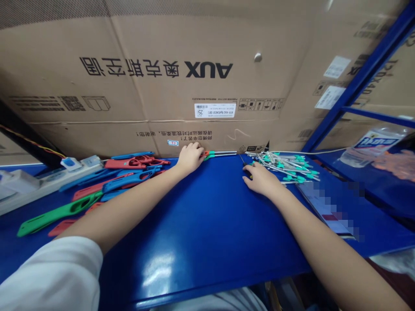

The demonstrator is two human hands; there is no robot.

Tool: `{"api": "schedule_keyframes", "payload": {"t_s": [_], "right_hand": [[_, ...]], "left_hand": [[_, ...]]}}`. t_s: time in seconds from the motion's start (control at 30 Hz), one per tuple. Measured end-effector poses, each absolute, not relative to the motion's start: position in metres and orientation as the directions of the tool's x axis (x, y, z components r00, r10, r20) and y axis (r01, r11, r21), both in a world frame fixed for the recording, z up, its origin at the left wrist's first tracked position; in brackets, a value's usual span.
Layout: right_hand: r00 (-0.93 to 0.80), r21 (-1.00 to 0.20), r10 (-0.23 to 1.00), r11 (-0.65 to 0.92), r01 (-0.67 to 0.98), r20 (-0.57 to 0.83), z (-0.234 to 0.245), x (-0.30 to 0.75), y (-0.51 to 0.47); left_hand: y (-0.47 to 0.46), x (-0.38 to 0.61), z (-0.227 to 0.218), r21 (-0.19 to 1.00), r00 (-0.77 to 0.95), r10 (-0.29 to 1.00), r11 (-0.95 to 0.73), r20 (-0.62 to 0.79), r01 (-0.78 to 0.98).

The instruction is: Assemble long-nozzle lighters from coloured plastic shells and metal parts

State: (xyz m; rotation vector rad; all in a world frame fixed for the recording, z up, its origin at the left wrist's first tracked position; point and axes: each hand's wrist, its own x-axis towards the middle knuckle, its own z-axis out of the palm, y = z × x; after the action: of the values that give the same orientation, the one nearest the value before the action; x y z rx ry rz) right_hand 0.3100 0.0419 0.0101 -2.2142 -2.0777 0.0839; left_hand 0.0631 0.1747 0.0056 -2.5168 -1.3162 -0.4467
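At the back of the blue table (194, 224), my left hand (190, 158) is closed around a lighter (205, 153) whose orange-red end shows at my fingers. Green fittings and slim metal tubes (227, 153) extend to its right; I cannot tell whether all of these are one piece. My right hand (259, 177) grips a small screwdriver (245, 166) with a thin dark shaft pointing up and left, its handle mostly hidden by the fingers. Just beyond my right hand lies a pile of metal tubes with green ends (288, 166).
Red, blue and green lighter bodies (61, 212) are heaped left, beside a white power strip (58, 175) with plugs. A large cardboard sheet (155, 99) stands behind the table. To the right are a flat booklet-like item (324, 211), blue frame (366, 69) and clear plastic jug (369, 147).
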Motion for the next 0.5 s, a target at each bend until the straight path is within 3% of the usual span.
{"api": "schedule_keyframes", "payload": {"t_s": [0.5], "right_hand": [[0.024, -0.108, 0.996, -0.014, 0.994, 0.090, 0.003, 0.315, 0.045]], "left_hand": [[0.145, 0.052, 0.027, 0.020, 0.500, 0.733, -0.572, 0.461, 0.820]]}}
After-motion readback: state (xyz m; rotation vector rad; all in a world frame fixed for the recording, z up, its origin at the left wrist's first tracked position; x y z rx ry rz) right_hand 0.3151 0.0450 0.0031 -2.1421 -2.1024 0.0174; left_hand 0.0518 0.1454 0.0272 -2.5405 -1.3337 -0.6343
